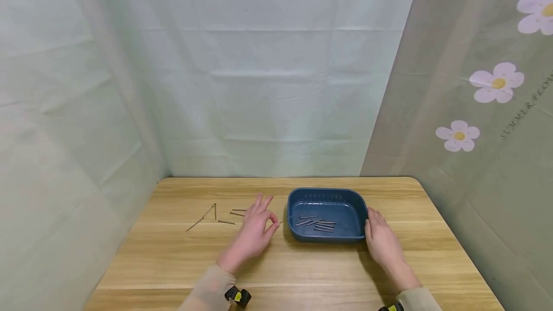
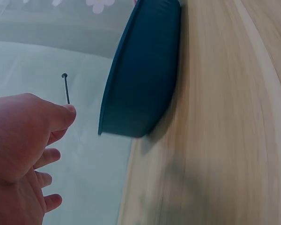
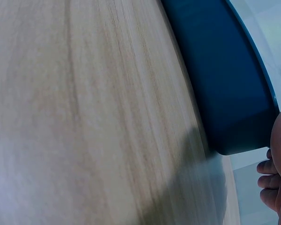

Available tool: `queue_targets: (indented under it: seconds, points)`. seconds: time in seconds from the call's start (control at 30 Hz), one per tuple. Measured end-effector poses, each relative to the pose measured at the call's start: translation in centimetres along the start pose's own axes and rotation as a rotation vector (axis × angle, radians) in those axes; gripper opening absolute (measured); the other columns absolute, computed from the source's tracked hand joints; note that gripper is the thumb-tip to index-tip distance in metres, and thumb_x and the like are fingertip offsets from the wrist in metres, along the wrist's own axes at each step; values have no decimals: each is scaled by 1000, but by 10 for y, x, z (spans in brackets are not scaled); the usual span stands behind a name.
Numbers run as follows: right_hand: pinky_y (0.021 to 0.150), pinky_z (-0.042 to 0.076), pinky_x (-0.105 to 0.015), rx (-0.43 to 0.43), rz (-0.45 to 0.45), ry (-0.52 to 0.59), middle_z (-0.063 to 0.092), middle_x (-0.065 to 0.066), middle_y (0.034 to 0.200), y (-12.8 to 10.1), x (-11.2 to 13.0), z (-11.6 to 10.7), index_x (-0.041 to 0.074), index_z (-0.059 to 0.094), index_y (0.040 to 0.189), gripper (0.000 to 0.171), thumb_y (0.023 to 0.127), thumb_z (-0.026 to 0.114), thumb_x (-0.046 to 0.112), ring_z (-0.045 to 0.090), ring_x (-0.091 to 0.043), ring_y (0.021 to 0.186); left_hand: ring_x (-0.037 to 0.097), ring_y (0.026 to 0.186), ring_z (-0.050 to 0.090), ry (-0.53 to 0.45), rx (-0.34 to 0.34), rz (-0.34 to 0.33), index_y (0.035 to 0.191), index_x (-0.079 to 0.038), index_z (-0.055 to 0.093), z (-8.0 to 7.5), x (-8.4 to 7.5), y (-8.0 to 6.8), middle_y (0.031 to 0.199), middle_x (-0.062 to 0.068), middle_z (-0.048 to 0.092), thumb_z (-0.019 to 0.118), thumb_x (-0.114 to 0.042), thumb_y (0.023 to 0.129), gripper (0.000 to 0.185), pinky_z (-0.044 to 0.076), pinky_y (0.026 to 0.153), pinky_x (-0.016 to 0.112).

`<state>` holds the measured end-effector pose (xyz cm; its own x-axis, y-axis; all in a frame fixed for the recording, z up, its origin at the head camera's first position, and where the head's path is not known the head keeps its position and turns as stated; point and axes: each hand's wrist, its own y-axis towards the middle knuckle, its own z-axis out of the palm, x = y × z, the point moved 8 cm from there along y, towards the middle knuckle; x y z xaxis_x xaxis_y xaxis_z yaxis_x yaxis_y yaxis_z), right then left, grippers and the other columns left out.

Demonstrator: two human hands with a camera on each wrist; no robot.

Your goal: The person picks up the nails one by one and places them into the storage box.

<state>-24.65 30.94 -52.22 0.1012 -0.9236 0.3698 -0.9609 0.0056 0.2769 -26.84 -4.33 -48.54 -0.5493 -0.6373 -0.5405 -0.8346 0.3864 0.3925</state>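
Between thumb and index finger, my left hand [image 1: 255, 229] pinches a nail [image 2: 66, 89], its head pointing away from the fingertips; the other fingers are spread. This hand is just left of a blue rectangular tray [image 1: 328, 240], at about rim height. Several nails [image 1: 325, 227] lie inside the tray, mostly toward its front. My right hand [image 1: 383, 239] rests against the tray's right wall, thumb near the front corner and fingers along the side. In the right wrist view only part of that hand shows, at the tray's end.
Several loose nails [image 1: 226, 222] lie on the wooden table [image 1: 319, 272], left of and behind my left hand. Pale fabric curtains [image 1: 276, 85] stand along the table's back and sides; the right one has printed flowers.
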Motion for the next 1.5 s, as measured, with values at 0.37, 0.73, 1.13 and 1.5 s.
queue_targets:
  seconds: [0.37, 0.73, 1.13, 1.5]
  points:
    - [120, 34, -63, 0, -8, 3, 46, -35, 157, 0, 1, -1, -18, 41, 152, 50, 114, 42, 14, 42, -53, 147, 49, 160, 19, -21, 54, 6, 87, -20, 65, 19, -20, 12, 165, 23, 42, 78, -16, 99, 18, 21, 121, 74]
    - [120, 34, -64, 5, -5, 7, 46, -35, 157, 0, 1, -2, -18, 41, 153, 50, 114, 43, 14, 41, -53, 148, 47, 160, 19, 3, 92, 52, 89, -20, 64, 31, -38, 21, 168, 20, 40, 76, -17, 101, 17, 23, 122, 72]
    - [120, 34, -63, 8, -1, 2, 46, -34, 158, 1, 1, -2, -17, 41, 153, 51, 114, 42, 15, 41, -52, 148, 43, 162, 15, 70, 125, 52, 90, -21, 64, 44, -44, 32, 169, 18, 38, 76, -20, 102, 16, 23, 124, 68]
    - [120, 35, -63, 1, -5, 4, 47, -34, 157, 1, 1, -2, -17, 41, 153, 50, 114, 43, 14, 42, -52, 147, 42, 162, 19, 93, 144, 67, 90, -20, 66, 56, -50, 36, 169, 16, 40, 77, -22, 101, 16, 25, 124, 67]
